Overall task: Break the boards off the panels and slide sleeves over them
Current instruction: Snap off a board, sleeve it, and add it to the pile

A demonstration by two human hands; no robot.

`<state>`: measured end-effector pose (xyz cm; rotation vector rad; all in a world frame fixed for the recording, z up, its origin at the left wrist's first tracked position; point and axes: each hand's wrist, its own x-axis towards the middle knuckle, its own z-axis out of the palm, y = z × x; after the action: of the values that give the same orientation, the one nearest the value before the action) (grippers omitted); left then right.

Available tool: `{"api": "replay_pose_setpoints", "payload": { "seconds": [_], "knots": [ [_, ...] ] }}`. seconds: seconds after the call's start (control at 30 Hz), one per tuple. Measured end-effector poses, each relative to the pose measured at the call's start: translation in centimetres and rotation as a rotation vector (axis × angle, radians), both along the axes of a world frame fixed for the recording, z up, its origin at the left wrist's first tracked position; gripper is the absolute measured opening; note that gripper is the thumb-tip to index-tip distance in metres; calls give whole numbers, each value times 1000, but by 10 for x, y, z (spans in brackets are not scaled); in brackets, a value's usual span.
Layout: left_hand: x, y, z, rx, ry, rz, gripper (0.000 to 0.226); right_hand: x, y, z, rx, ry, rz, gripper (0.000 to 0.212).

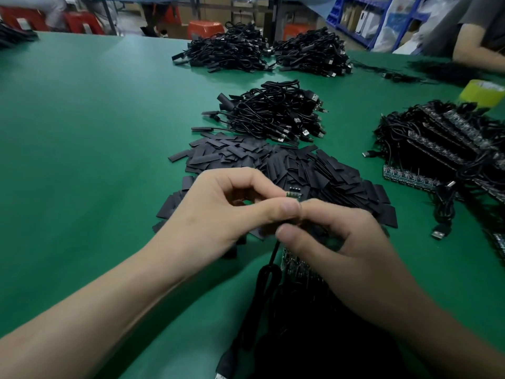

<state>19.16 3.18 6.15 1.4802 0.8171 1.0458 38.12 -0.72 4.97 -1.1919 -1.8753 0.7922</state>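
Pinching a small board (294,195) with fingertips of left hand (218,212) and right hand (349,242), cable (273,253) trailing nearward, above a sleeve pile (300,165) on the worktop (82,132). Light, stiff, probably brittle: best held by its edges. Open room leftward; cable heaps (273,113) beyond.

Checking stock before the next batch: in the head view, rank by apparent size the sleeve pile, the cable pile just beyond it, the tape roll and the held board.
1. sleeve pile
2. cable pile, farther off, so real order unsure
3. tape roll, cropped by the frame
4. board, partly hidden
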Motion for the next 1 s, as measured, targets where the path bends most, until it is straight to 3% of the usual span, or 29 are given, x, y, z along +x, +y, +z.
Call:
{"api": "replay_pose_setpoints", "payload": {
  "seconds": [0.07, 0.13, 0.17, 0.23, 0.33, 0.43, 0.47, 0.6, 0.77, 0.87, 1.0],
  "knots": [
    [-3, 4, 0, 72, 39, 30, 21, -5, -1, 2, -57, 180, 52, 20],
    [-13, 16, -4, 187, 214, 172, 18, -6, -3, 12, -133, 407, 126, 20],
    [-21, 23, -7, 304, 399, 280, 10, -2, -1, 19, -181, 523, 169, 21],
    [-35, 33, -14, 517, 832, 449, 16, 19, 8, 35, -226, 661, 213, 28],
    [-49, 41, -26, 566, 1065, 467, 25, 61, 32, 64, -321, 483, 144, 66],
    [-51, 42, -31, 607, 1126, 446, 25, 72, 27, 73, -323, 323, 147, 61],
    [-51, 43, -31, 627, 1140, 449, 24, 64, 21, 69, -285, 220, 120, 49],
    [-53, 47, -31, 685, 1197, 413, 24, 38, 12, 39, -253, -213, 47, 45],
    [-53, 44, -32, 810, 1214, 444, 17, 27, 15, 12, -259, -194, -49, 29],
    [-42, 35, -24, 740, 938, 398, 12, 24, 13, 4, -225, -107, -88, 34],
    [-13, 14, -16, 325, 449, 110, 13, 19, 10, 0, -245, 43, -73, 37]
  ]
}}
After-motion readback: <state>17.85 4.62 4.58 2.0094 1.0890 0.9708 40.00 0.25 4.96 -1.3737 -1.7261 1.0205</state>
